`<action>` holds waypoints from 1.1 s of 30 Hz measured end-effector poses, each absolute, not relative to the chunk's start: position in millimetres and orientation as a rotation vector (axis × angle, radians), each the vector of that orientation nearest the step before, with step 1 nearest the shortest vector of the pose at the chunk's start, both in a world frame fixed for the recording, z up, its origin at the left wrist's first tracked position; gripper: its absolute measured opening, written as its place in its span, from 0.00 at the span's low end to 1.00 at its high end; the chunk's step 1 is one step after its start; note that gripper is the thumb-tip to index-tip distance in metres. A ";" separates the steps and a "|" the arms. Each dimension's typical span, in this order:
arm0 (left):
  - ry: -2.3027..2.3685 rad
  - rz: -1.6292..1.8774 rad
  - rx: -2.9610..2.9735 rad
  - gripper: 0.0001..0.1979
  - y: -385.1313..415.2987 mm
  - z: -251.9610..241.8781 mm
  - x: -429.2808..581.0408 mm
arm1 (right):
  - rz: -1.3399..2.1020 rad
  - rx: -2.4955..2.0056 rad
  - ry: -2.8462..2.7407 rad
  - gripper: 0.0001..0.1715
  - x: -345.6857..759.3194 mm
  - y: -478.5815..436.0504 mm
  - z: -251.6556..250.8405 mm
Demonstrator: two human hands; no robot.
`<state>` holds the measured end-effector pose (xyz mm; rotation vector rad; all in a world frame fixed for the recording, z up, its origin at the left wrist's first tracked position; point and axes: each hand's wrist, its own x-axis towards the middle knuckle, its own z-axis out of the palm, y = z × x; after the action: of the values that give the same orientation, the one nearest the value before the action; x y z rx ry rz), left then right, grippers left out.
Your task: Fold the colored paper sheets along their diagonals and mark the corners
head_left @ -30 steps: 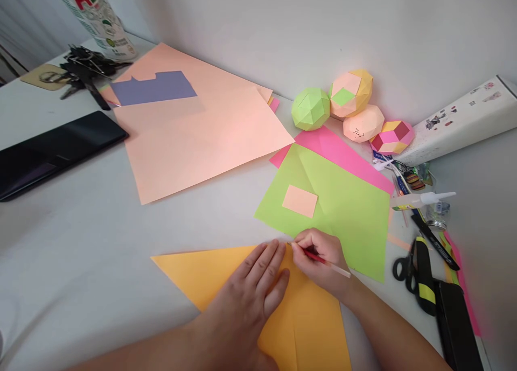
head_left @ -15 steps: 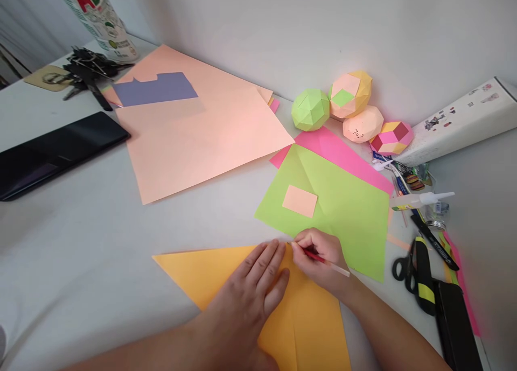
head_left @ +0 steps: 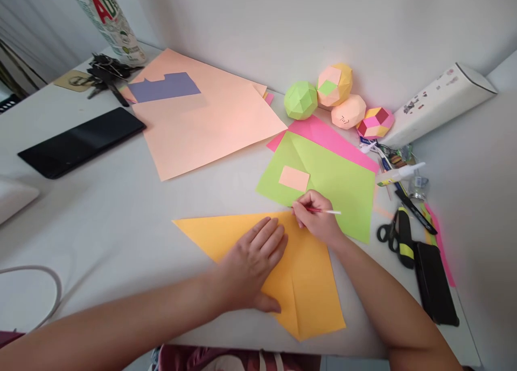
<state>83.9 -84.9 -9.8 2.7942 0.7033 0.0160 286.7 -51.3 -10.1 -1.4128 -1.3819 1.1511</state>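
A folded orange paper sheet (head_left: 311,285) lies on the white table near its front edge. My left hand (head_left: 252,263) rests flat on it with fingers stretched out, pressing it down. My right hand (head_left: 317,220) is closed on a thin red and white pencil (head_left: 325,211), its tip at the paper's top corner. Just behind lies a green sheet (head_left: 335,185) with a small peach rectangle (head_left: 294,178) on it, over a pink sheet (head_left: 323,137).
A large peach sheet (head_left: 205,123) with a purple cutout (head_left: 165,86) lies at the back left. Several paper polyhedra (head_left: 301,100) stand by the wall. A black phone (head_left: 81,142), keys (head_left: 105,72), scissors (head_left: 388,233), a glue bottle (head_left: 399,174) and pens lie around.
The camera has tilted and pulled back, so the table's front edge and both forearms show more. Both hands stay on the orange paper's top corner, pencil still held.
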 end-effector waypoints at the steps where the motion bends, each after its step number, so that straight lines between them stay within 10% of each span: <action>1: 0.692 -0.005 2.810 0.53 -87.0 -7.0 84.0 | 1.135 -1.407 -1.386 0.12 286.0 -51.3 -10.5; 33: 1.020 -0.449 2.574 0.61 -137.1 19.5 116.0 | 0.855 -1.375 -1.877 0.10 284.3 -242.8 6.8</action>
<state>116.0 -137.1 19.5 2.5742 1.0198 -0.4489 284.3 -242.8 6.8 -1.3751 -1.8770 0.8548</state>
